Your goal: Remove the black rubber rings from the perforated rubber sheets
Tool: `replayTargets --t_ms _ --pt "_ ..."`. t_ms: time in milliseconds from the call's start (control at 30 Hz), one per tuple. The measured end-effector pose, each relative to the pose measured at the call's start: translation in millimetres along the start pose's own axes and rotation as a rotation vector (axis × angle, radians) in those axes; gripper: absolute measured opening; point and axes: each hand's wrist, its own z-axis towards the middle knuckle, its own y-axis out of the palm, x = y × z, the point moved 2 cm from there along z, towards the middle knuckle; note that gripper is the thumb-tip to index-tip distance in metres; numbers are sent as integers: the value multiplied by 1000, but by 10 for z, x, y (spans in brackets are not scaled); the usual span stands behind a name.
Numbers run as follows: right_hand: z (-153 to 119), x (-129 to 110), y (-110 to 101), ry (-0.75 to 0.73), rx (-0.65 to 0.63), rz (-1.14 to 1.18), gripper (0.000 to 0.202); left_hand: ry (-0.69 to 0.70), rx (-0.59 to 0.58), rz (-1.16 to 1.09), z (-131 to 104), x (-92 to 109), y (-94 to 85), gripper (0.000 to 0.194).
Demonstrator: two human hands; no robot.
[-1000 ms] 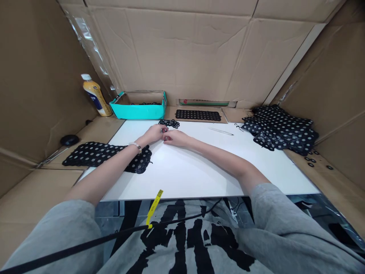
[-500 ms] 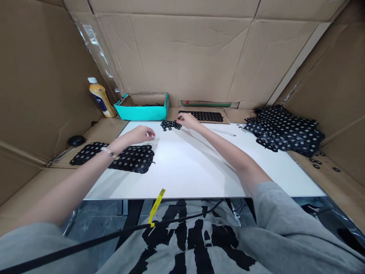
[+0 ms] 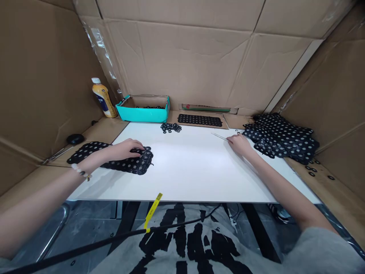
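Hands have split apart since a second ago: left hand (image 3: 125, 148) now lies flat, grip spread, on the perforated black sheet (image 3: 114, 158) at the tabletop's (image 3: 185, 171) left edge. Right hand (image 3: 239, 144) has swung over beside the thin tool (image 3: 220, 136), fingers curled, grip empty as far as I can tell, so the ring pile (image 3: 170, 127) sits alone.

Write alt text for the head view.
The left hand rests on a black perforated sheet on a white table, while the right hand touches a thin tool beside a stack of sheets.
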Motion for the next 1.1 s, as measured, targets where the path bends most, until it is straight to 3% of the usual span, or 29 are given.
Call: replayTargets --t_ms 100,233,367,467,567,667,733,867,1000,1100 --pt "-11 2 27 2 73 44 35 -49 51 -12 -27 42 -93 34" --pt "144 -6 15 56 -5 141 36 -91 24 -99 -46 135 -232 30" --pt "258 -28 -55 81 -48 217 29 -37 63 -322 147 444 -263 36" --pt "256 -111 -149 102 41 368 22 39 102 -445 524 852 -49 38" --pt "186 -297 -244 106 165 750 16 132 150 -483 1034 1275 339 29" --pt "58 -574 -256 112 107 1375 22 162 172 -481 1482 1600 717 14" --pt "-43 -755 -232 92 55 1593 28 126 227 -444 1664 1740 872 8" --pt "-174 -944 -137 74 79 1644 31 79 300 -408 1765 1874 973 10" --pt "-135 -929 -27 159 146 1670 31 87 312 -487 1759 1888 975 18" --pt "-77 -894 11 203 120 1780 35 110 326 -538 1789 1888 994 17"
